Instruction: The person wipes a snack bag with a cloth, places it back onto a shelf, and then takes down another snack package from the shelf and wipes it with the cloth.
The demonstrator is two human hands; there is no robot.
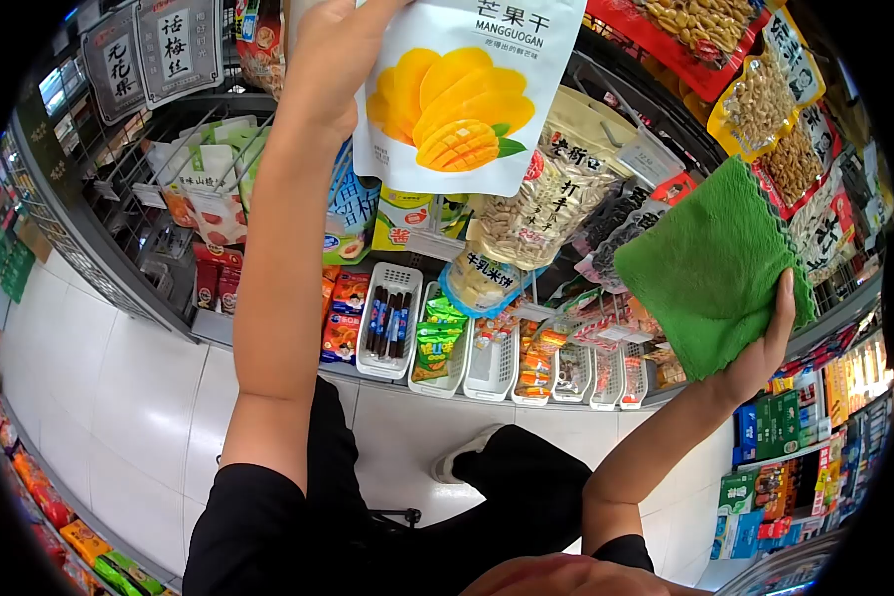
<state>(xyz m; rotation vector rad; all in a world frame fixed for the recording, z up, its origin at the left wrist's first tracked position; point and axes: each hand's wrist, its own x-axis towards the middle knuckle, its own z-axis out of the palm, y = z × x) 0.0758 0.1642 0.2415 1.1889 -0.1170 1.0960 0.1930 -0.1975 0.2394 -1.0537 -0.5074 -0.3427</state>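
The mango pouch (457,99) hangs upright at the top of the view, in front of the snack rack, its printed face turned towards the wearer. The left hand (333,60) holds it near its upper left edge, the fingers closed on the film; the picture's edge cuts off part of this grip, so the exact placing of every fingertip cannot be told. The right hand (760,363) holds a green cloth (715,268) well apart from the pouch. One finger lies along the cloth's edge, while the others are mostly hidden by it, so how tightly they close cannot be told.

The pouch probably handles best with a light but firm pinch near its edge, since a hard squeeze could crease the film and a loose one could let it swing. Held this way, the printed front is largely uncovered. Its lower edge is near the large bag of seeds (546,189) and other hanging packs, so small, slow wrist movements look wiser than broad sweeps. The cloth is best gathered in the palm, as its loose corner could catch the price label (649,159) beside it. Below, the white basket with dark sticks (382,370) and its neighbours call for the forearms to be carried high, clear of their rims.
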